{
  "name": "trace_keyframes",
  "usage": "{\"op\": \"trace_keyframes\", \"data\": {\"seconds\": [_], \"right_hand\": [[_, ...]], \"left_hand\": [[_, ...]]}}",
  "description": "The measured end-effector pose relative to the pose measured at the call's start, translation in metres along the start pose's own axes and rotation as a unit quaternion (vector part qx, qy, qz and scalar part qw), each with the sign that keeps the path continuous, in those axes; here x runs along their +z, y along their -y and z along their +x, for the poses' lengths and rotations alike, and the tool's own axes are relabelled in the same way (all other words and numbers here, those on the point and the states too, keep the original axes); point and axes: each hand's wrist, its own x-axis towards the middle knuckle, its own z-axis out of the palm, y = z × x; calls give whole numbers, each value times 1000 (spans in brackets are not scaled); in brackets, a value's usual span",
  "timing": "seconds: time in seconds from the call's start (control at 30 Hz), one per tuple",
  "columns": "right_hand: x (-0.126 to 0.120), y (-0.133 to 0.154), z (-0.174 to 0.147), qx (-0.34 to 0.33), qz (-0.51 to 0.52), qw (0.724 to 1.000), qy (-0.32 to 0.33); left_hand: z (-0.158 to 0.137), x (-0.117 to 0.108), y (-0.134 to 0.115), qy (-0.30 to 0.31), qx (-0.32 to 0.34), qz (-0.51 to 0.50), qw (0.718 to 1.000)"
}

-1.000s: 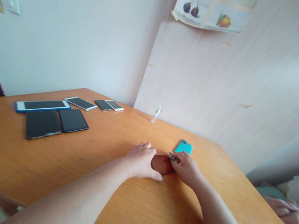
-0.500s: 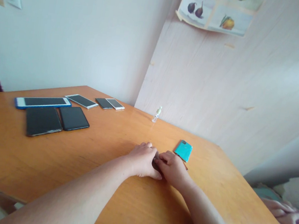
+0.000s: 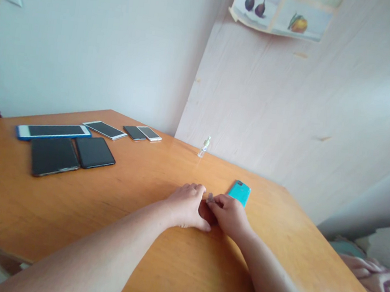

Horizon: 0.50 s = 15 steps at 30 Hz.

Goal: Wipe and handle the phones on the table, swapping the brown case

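Note:
My left hand [image 3: 187, 206] curves round the left end of a flat reddish-brown thing [image 3: 207, 212], thumb on the near side and fingers on the far side. Most of that flat thing lies hidden under my hands, so its kind does not show. With its fingertips pressed together, my right hand [image 3: 231, 216] pinches a small greyish crumpled piece [image 3: 210, 197] just above it. A turquoise phone [image 3: 240, 192] lies right behind my right hand, its camera side up and its near end covered by the hand.
On the table's left lie a blue-cased phone [image 3: 54, 132], two black tablets or phones [image 3: 53, 156], a white phone [image 3: 104, 129] and two smaller phones [image 3: 148, 133]. A small clear bottle [image 3: 204, 147] stands near the wall board. Fabric [image 3: 373, 281] lies beyond the right edge.
My right hand's fingertips have moved up and slightly away from my left hand, so the greyish piece and more of the reddish-brown thing show. The view has shifted slightly.

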Motion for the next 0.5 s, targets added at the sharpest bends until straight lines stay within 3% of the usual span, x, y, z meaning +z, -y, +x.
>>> {"op": "trace_keyframes", "data": {"seconds": [0.1, 0.17, 0.33, 0.4, 0.5], "right_hand": [[5, 15, -2, -73, 25, 997, 15], [-1, 9, 1, -41, -34, 999, -4], [-27, -35, 8, 135, -179, 974, -24], [-29, -41, 5, 148, -188, 971, -15], [-22, -31, -2, 83, -136, 987, 13]], "left_hand": [[0, 0, 0, -8, -3, -8, 1000], [0, 1, 0, -8, -1, -6, 1000], [1, 0, 1, 13, 7, 4, 1000], [1, -1, 0, 17, 3, 4, 1000], [1, -2, 0, 14, 2, 8, 1000]]}}
